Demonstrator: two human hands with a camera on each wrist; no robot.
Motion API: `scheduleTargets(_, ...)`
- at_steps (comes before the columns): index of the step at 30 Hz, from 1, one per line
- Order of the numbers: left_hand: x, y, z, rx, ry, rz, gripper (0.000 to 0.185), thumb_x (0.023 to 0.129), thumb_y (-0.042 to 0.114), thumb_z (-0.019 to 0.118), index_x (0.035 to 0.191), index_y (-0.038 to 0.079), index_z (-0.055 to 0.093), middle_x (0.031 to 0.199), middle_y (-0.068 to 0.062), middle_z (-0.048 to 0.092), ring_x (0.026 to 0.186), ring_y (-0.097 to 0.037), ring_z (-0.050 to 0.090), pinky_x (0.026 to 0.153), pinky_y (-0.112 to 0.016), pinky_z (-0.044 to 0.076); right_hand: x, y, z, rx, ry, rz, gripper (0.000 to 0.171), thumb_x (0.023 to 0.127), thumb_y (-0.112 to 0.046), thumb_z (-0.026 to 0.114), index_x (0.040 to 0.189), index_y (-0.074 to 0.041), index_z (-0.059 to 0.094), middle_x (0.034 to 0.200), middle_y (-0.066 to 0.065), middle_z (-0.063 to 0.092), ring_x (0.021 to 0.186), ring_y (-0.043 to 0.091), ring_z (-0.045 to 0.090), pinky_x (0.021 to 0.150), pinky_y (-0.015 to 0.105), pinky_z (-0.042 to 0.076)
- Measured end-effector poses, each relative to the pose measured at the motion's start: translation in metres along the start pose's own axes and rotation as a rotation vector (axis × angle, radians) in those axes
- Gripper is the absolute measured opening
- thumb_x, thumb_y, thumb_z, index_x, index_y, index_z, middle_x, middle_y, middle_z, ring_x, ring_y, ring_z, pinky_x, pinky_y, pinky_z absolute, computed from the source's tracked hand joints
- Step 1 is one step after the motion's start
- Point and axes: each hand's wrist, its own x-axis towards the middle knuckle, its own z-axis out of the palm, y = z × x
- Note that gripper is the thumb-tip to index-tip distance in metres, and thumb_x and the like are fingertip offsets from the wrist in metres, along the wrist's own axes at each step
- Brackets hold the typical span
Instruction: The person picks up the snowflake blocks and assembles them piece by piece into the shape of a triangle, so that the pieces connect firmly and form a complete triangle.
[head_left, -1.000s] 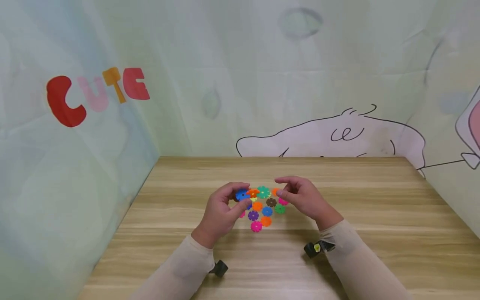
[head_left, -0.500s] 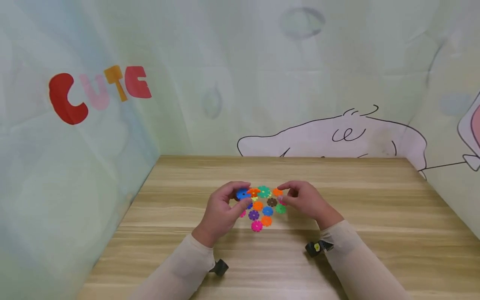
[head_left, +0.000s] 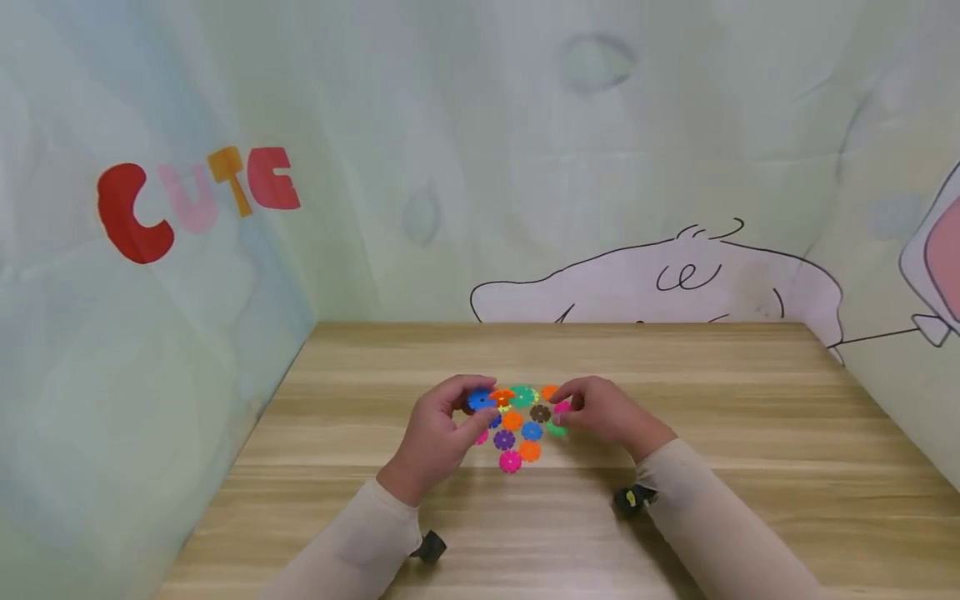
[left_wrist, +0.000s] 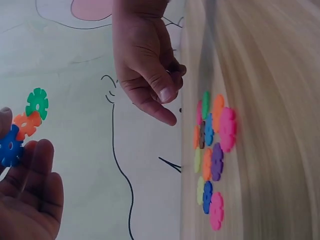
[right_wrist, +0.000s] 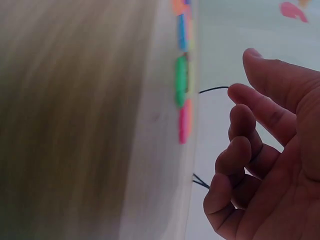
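Left grip (head_left: pixel 438 433) pinches joined discs (left_wrist: pixel 26 125) above the surface (head_left: pixel 675 358) — best held level; right grip (head_left: pixel 611 417) is parted, empty — loose discs (head_left: pixel 531 431), short of the far edge, should lift best by the rim.

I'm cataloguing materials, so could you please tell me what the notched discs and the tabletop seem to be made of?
Notched discs: probably smooth plastic, judging by their even, bright colours and clean-cut slots.

Tabletop: wood or wood-look laminate, with streaky grain and a soft sheen; I can't tell which.
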Motion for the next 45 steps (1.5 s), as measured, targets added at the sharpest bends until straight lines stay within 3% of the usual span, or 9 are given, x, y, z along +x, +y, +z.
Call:
scheduleTargets(8, -0.005, 0.031, -0.002, -0.005, -0.053, -0.115, 0.028, 0.090, 0.009, 0.068, 0.117, 0.011, 0.064, 0.101, -0.003, 0.063, 0.083, -0.021, 0.059, 0.069, -0.026, 0.056, 0.007, 0.000, 0.000, -0.090, -0.076, -0.036, 0.019, 0.079, -0.017, 0.080, 0.097, -0.020, 0.073, 0.081, -0.002, 0.062, 0.076, 0.018, 0.056, 0.068, 0.031, 0.049)
scheduleTargets(16, -0.008, 0.030, 0.000, 0.000, -0.092, -0.172, 0.028, 0.090, 0.011, 0.068, 0.117, 0.017, 0.064, 0.105, 0.001, 0.063, 0.087, -0.021, 0.058, 0.071, -0.025, 0.055, 0.012, -0.003, 0.007, -0.235, -0.122, -0.073, 0.017, 0.076, -0.012, 0.079, 0.090, -0.020, 0.072, 0.079, -0.005, 0.061, 0.078, 0.018, 0.054, 0.074, 0.035, 0.047)
scheduleTargets(23, -0.012, 0.028, -0.002, 0.007, -0.082, -0.172, 0.025, 0.091, 0.010, 0.067, 0.115, 0.015, 0.064, 0.100, -0.003, 0.063, 0.083, -0.021, 0.057, 0.068, -0.024, 0.053, 0.013, -0.006, 0.010, -0.305, -0.141, -0.069, 0.021, 0.075, -0.006, 0.075, 0.087, -0.021, 0.068, 0.081, -0.005, 0.059, 0.080, 0.019, 0.053, 0.077, 0.038, 0.049)
scheduleTargets(29, -0.014, 0.027, -0.004, -0.016, -0.058, -0.168, 0.025, 0.091, 0.011, 0.068, 0.116, 0.013, 0.064, 0.101, -0.002, 0.063, 0.081, -0.021, 0.059, 0.067, -0.025, 0.055, 0.011, -0.007, 0.012, -0.286, -0.136, -0.055, 0.023, 0.075, -0.005, 0.076, 0.087, -0.020, 0.063, 0.080, -0.003, 0.058, 0.077, 0.019, 0.053, 0.073, 0.036, 0.048)
scheduleTargets(39, -0.017, 0.032, -0.004, -0.030, -0.034, -0.172, 0.025, 0.092, 0.010, 0.066, 0.116, 0.013, 0.063, 0.107, -0.002, 0.062, 0.084, -0.021, 0.058, 0.069, -0.024, 0.055, -0.002, -0.005, 0.014, -0.233, -0.104, -0.128, 0.028, 0.075, -0.011, 0.080, 0.085, -0.019, 0.056, 0.077, -0.002, 0.057, 0.072, 0.018, 0.052, 0.064, 0.033, 0.045)
scheduleTargets(45, -0.015, 0.032, -0.005, -0.037, 0.008, -0.156, 0.024, 0.091, 0.008, 0.066, 0.114, 0.013, 0.064, 0.102, -0.003, 0.062, 0.084, -0.021, 0.060, 0.071, -0.024, 0.055, -0.011, -0.011, 0.005, -0.045, -0.065, -0.233, 0.021, 0.080, -0.017, 0.078, 0.094, -0.019, 0.062, 0.064, -0.002, 0.052, 0.057, 0.014, 0.046, 0.052, 0.029, 0.042)
